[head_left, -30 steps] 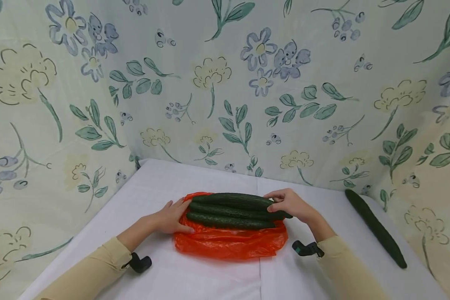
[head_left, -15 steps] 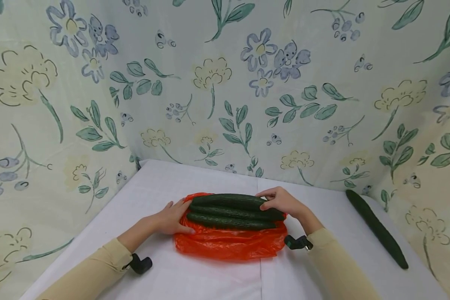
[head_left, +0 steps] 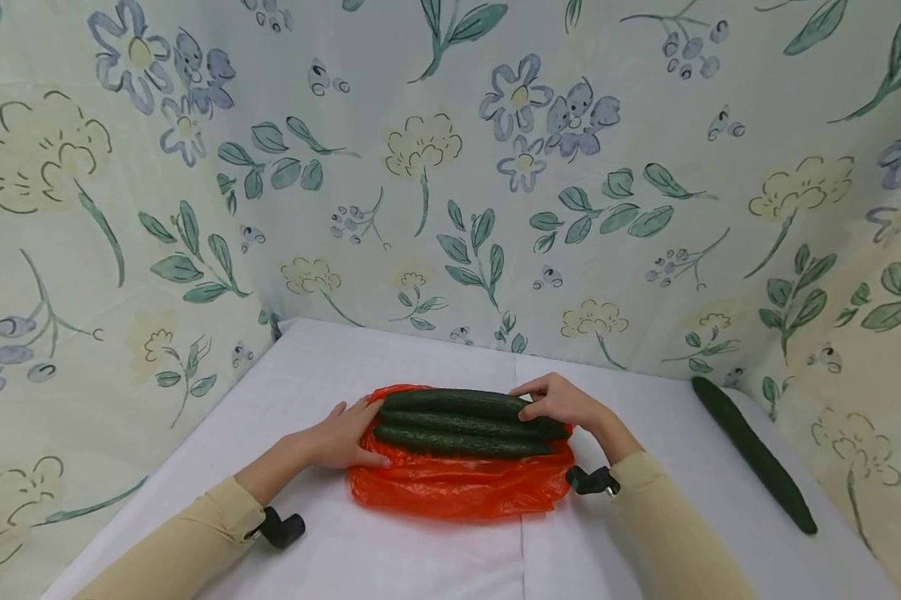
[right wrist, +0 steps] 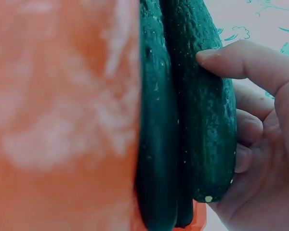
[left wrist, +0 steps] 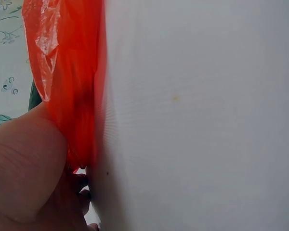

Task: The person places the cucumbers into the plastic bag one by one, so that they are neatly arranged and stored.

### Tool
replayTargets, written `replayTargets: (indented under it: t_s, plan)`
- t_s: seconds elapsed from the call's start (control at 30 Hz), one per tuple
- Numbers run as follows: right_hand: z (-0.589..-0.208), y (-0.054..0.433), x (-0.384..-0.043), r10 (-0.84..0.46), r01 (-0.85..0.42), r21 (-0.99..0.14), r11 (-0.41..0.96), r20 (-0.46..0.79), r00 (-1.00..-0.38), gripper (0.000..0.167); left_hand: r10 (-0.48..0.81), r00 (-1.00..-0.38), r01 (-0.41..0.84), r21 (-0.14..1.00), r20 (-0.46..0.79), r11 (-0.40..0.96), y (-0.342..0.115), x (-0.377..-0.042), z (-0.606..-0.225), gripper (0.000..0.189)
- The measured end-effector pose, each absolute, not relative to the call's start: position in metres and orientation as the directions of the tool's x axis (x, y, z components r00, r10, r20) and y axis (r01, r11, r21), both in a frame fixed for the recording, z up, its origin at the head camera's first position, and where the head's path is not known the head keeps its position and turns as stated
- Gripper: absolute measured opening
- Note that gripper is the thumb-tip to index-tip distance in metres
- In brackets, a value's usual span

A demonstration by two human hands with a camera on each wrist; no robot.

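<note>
Three dark green cucumbers (head_left: 461,422) lie side by side in the mouth of a red plastic bag (head_left: 458,490) on the white table. My left hand (head_left: 341,437) holds the bag's left end, thumb at the near side and fingers toward the back. In the left wrist view the thumb's base presses against the red plastic. My right hand (head_left: 561,402) grips the farthest cucumber (right wrist: 207,130) near its right end, with one digit on top and several fingers curled behind. The bag's inside below the cucumbers is hidden.
Another cucumber (head_left: 753,454) lies slanted on the white tablecloth (head_left: 420,558), off to the right. Flower-patterned cloth (head_left: 450,167) hangs as walls behind and at both sides. A black wrist camera (head_left: 593,480) sits by the right sleeve, another (head_left: 281,527) by the left.
The right hand has shifted left with the farthest cucumber, whose right end now sits farther into the bag. During the last half second it barely moves. The left hand stays in place.
</note>
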State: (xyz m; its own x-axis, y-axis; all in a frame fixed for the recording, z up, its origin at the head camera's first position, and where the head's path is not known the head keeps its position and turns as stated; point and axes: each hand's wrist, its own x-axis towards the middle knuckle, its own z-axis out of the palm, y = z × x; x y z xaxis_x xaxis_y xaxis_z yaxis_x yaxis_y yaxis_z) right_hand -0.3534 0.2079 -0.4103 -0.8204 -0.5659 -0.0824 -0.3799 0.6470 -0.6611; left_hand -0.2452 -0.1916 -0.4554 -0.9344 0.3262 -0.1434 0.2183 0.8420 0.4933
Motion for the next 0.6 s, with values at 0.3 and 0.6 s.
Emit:
replayTargets:
  t_s: [0.3,0.6]
  plan:
    - [-0.406,0.210,-0.349,-0.583,-0.413,-0.653,0.635,-0.054,-0.810,0.036,0.332,-0.932,0.223,0.493,-0.144,0.841,-0.191,-0.245,-0.455,0.111]
    - [-0.405,0.221,-0.346,-0.556,-0.399,-0.695,0.598,-0.001,-0.831,0.036,0.333,-0.930,0.221,0.488,-0.155,0.844,-0.192,-0.246,-0.456,0.112]
